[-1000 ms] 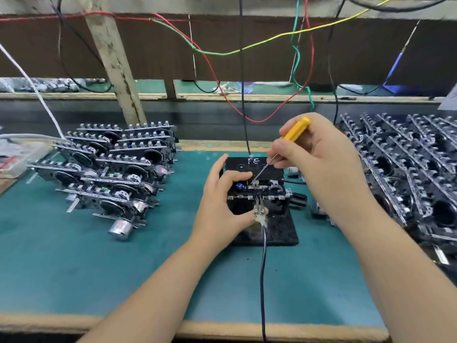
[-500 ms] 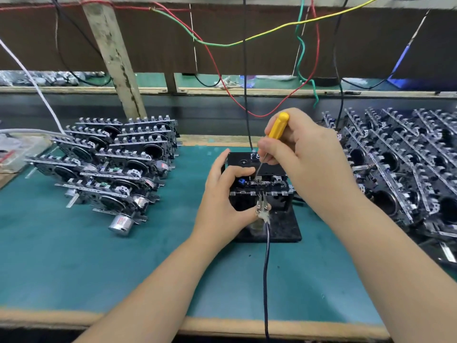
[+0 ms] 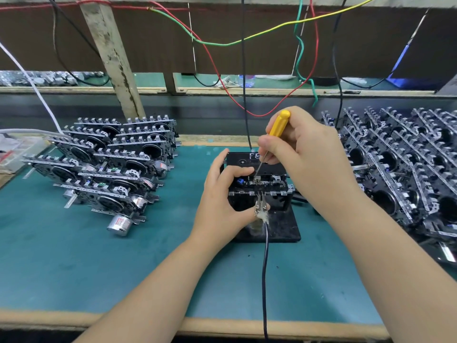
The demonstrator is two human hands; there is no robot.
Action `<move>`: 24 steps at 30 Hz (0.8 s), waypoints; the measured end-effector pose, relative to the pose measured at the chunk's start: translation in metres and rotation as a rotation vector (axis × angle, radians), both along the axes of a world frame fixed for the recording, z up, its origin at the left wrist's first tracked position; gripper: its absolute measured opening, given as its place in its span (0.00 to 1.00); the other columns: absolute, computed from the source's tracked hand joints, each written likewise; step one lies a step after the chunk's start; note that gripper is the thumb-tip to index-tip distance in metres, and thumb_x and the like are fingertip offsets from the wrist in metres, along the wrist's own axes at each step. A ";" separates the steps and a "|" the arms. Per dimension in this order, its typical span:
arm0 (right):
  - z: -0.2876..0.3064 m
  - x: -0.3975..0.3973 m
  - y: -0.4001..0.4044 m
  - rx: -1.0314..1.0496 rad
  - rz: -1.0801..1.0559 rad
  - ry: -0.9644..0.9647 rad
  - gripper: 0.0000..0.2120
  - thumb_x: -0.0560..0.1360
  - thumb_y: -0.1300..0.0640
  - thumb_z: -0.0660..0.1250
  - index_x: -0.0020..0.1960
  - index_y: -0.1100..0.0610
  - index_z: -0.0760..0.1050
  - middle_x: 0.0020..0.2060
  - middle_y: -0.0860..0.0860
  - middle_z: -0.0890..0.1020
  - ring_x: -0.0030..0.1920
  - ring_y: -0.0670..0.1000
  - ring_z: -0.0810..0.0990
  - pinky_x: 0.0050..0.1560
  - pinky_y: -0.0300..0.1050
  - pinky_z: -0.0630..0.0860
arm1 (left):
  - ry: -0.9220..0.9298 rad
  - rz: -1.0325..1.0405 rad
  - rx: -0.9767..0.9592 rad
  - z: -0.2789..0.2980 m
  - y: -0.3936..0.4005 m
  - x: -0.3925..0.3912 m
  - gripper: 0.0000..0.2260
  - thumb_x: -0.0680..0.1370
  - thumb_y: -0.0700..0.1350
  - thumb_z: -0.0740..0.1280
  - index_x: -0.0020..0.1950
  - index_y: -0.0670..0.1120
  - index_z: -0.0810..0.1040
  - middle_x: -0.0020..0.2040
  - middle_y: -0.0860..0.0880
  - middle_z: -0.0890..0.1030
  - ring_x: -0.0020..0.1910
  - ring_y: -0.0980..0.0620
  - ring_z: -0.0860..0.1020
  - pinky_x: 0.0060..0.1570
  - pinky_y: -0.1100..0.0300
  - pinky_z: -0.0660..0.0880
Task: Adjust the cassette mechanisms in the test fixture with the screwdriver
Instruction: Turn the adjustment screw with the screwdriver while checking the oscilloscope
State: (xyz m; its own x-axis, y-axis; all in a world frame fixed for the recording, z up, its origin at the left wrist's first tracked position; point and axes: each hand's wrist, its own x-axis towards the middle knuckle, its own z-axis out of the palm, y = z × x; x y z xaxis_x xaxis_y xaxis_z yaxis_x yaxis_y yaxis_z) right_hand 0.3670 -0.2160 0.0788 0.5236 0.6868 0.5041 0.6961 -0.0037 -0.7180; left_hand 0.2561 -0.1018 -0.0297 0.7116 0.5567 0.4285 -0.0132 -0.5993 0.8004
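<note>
Right now the right hand point(image 3: 306, 154) pinches a yellow screwdriver point(image 3: 279, 126) in curled fingers, and its thin metal tip points down into the cassette mechanism point(image 3: 262, 186) that sits in the black test fixture point(image 3: 282, 226) in the middle of the green table point(image 3: 74, 263). The left hand point(image 3: 222, 201) curls around the left side of that mechanism, gripping it, with the thumb by a small metal clip point(image 3: 261, 206) on a dark wire point(image 3: 265, 273). More mechanisms wait in a stack on the left point(image 3: 108, 167) and a bigger pile on the right point(image 3: 405, 164).
</note>
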 end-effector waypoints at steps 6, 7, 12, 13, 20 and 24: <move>-0.002 -0.001 0.006 0.034 -0.035 -0.026 0.11 0.77 0.58 0.72 0.55 0.57 0.72 0.37 0.52 0.83 0.38 0.56 0.84 0.47 0.60 0.81 | -0.003 0.006 0.000 0.001 -0.001 0.000 0.30 0.66 0.45 0.82 0.56 0.71 0.72 0.79 0.63 0.55 0.75 0.67 0.58 0.64 0.76 0.60; -0.002 -0.003 0.007 0.050 -0.032 -0.033 0.14 0.77 0.58 0.73 0.59 0.55 0.72 0.36 0.53 0.83 0.38 0.56 0.84 0.47 0.60 0.80 | -0.001 0.007 0.001 0.001 -0.001 -0.001 0.30 0.66 0.45 0.82 0.56 0.72 0.71 0.79 0.63 0.55 0.75 0.67 0.58 0.64 0.76 0.60; -0.002 -0.004 0.010 0.036 -0.002 -0.102 0.13 0.77 0.56 0.72 0.59 0.52 0.73 0.34 0.52 0.77 0.37 0.53 0.79 0.46 0.51 0.77 | 0.006 0.009 0.008 0.001 -0.001 0.000 0.32 0.66 0.45 0.82 0.54 0.75 0.70 0.79 0.63 0.54 0.74 0.70 0.57 0.64 0.75 0.60; -0.002 -0.003 0.010 0.021 -0.003 -0.110 0.12 0.78 0.55 0.71 0.59 0.52 0.73 0.35 0.52 0.78 0.38 0.53 0.79 0.46 0.50 0.76 | 0.006 0.009 0.008 0.001 -0.001 0.000 0.32 0.66 0.45 0.82 0.54 0.75 0.70 0.79 0.63 0.54 0.74 0.71 0.57 0.64 0.76 0.60; -0.003 0.003 0.013 0.096 0.083 0.041 0.16 0.81 0.62 0.65 0.65 0.49 0.72 0.39 0.52 0.84 0.42 0.51 0.86 0.52 0.55 0.82 | 0.009 -0.004 0.002 0.000 0.000 0.000 0.30 0.66 0.44 0.82 0.57 0.69 0.72 0.79 0.63 0.55 0.72 0.74 0.57 0.61 0.81 0.58; -0.007 0.004 0.015 0.134 0.030 0.024 0.10 0.79 0.59 0.69 0.58 0.51 0.75 0.36 0.54 0.80 0.38 0.52 0.84 0.49 0.59 0.80 | 0.011 -0.008 0.008 -0.002 0.001 0.000 0.29 0.66 0.45 0.82 0.56 0.69 0.72 0.79 0.64 0.54 0.71 0.75 0.57 0.59 0.82 0.58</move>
